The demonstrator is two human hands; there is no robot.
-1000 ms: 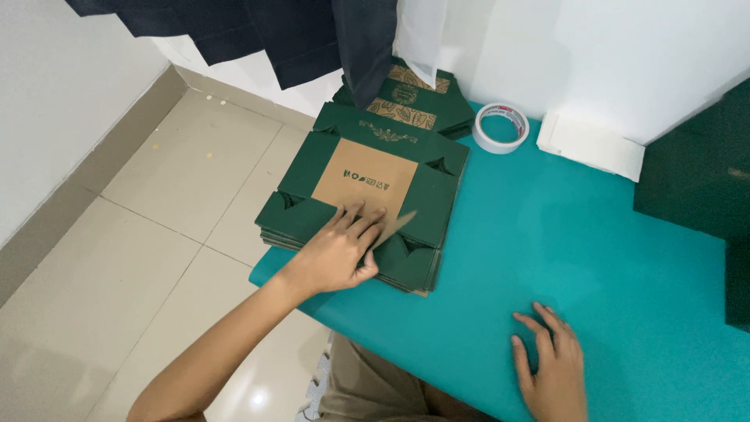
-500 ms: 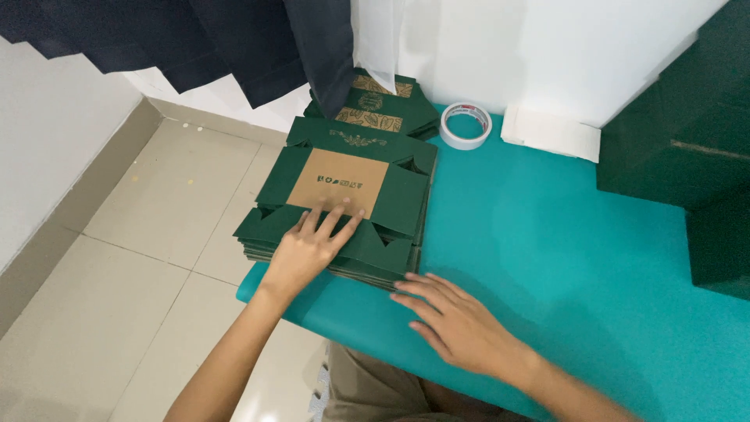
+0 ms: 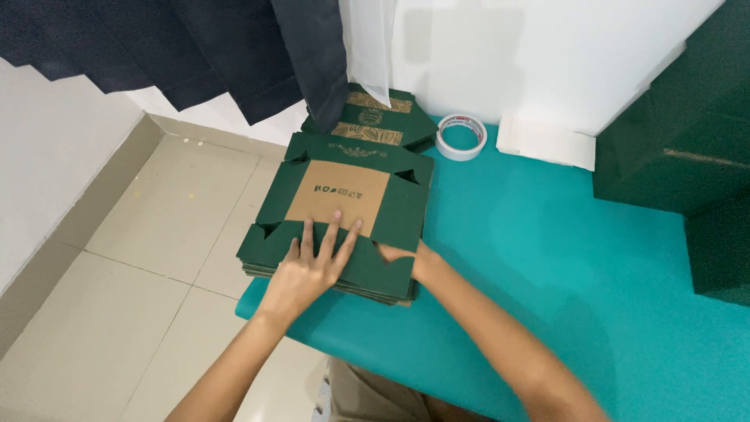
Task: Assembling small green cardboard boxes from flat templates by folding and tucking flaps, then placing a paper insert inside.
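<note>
the left hand (image 3: 308,270) lies flat, fingers spread, on the stack of flattened dark green cartons (image 3: 344,215) hanging over the teal table (image 3: 547,273) edge. at 3 o'clock, the right hand (image 3: 406,258) grips the stack's side, fingertips hidden. a white tape roll (image 3: 461,137) sits at 1 o'clock.

Matt green cardboard box blanks (image 3: 344,211) with a bare brown panel lie on the smooth teal tabletop (image 3: 547,258), beside glossy tape roll (image 3: 461,137).

Right hand joins the left at the box stack

The right hand (image 3: 406,258), flat on the table well off a second ago and halfway across half a second ago, now has its fingers tucked at the stack's (image 3: 344,211) near right edge, just beside the left hand (image 3: 312,262), which has slid slightly forward on top.
</note>
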